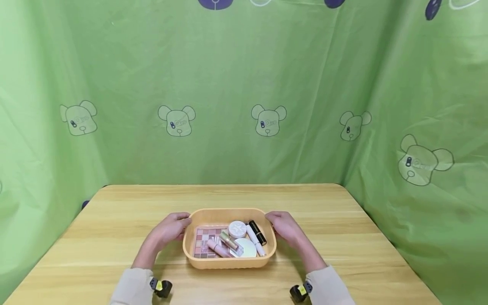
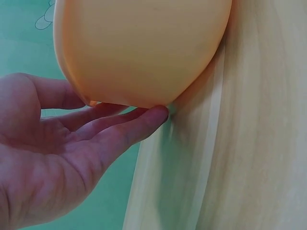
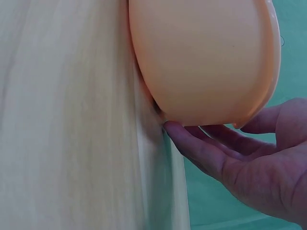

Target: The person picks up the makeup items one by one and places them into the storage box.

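Note:
An orange plastic basket [image 1: 228, 263] with rounded corners sits low at the middle of the table, holding makeup. Inside are a checkered eyeshadow palette [image 1: 199, 241], a pink tube [image 1: 218, 248], a gold-capped tube [image 1: 228, 240], a round white case [image 1: 237, 229] with a star, a pale disc [image 1: 249, 248], a white tube [image 1: 255, 240] and a black tube [image 1: 257, 232]. My left hand [image 1: 169, 228] grips the left end, thumb at the rim and fingers against the outer wall. At the opposite end, my right hand [image 1: 286, 226] holds the basket the same way.
The wooden table [image 1: 366, 262] runs back to a green curtain [image 1: 225, 156] printed with bear heads, which also hangs along both sides. Small black cameras are strapped at both sleeve cuffs.

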Demonstrator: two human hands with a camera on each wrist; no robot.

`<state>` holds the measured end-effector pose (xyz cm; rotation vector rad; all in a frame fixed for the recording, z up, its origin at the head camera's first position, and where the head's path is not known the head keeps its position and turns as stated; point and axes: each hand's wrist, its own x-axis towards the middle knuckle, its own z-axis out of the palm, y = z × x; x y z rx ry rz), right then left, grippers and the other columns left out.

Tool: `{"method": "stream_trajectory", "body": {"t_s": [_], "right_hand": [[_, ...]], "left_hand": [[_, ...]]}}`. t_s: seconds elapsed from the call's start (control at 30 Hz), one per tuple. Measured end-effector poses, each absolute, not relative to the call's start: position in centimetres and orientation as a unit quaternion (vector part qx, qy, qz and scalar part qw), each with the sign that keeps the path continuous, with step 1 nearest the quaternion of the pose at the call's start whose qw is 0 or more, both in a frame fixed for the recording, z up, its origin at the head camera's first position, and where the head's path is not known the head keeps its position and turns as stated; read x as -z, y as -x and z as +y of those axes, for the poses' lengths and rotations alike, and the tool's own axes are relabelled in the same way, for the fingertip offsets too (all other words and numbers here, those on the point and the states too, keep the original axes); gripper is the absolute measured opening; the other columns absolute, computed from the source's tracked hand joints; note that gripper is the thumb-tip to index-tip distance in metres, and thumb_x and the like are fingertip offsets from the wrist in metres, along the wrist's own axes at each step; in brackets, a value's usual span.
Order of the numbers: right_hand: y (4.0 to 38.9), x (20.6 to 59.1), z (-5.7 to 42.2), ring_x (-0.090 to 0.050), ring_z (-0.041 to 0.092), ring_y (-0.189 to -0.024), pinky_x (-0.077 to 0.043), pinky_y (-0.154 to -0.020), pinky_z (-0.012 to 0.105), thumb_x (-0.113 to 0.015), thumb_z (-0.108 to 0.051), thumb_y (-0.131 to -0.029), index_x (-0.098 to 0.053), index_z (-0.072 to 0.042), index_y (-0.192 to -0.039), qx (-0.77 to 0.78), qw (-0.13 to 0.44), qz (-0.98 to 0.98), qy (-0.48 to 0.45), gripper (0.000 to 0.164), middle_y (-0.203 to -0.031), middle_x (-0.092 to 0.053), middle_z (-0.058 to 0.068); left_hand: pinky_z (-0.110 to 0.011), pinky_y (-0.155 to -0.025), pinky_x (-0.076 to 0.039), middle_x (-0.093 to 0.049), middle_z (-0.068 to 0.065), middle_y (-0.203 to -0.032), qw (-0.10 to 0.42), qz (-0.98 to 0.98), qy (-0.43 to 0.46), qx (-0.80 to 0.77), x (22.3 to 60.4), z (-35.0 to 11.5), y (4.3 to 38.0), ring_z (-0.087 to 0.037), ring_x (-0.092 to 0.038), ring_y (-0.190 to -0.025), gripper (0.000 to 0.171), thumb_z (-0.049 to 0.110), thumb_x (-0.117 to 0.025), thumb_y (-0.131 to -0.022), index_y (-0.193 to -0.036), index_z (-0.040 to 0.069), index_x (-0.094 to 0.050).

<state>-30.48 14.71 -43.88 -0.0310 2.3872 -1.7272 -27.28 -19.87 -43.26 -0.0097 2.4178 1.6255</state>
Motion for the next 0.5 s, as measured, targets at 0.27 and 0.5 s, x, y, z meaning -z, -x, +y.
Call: {"method": "stream_trajectory", "body": {"t_s": [0.27, 0.5], "right_hand": [[30.51, 43.83, 14.42, -0.068, 0.031, -0.108, -0.06, -0.089, 0.041, -0.047, -0.017, -0.104, -0.058, 0.012, -0.133, 0.578, 0.101, 0.81, 0.011, 0.042, -0.123, -0.067, 0.025], [30.7, 43.69, 14.13, -0.068, 0.032, -0.109, -0.06, -0.09, 0.042, -0.047, -0.016, -0.105, -0.057, 0.012, -0.133, 0.578, 0.103, 0.809, 0.014, 0.042, -0.123, -0.067, 0.025]], "left_hand": [[-0.044, -0.096, -0.057, -0.057, -0.029, -0.138, 0.108, 0.832, 0.006, -0.544, 43.08, -20.06, 27.19, -0.037, -0.061, -0.123, 0.048, 0.018, -0.043, -0.107, -0.145, -0.011, -0.044], [-0.045, -0.099, -0.055, -0.056, -0.029, -0.139, 0.108, 0.834, 0.007, -0.54, 42.82, -20.33, 26.99, -0.037, -0.06, -0.124, 0.048, 0.018, -0.043, -0.108, -0.146, -0.011, -0.043]]}}
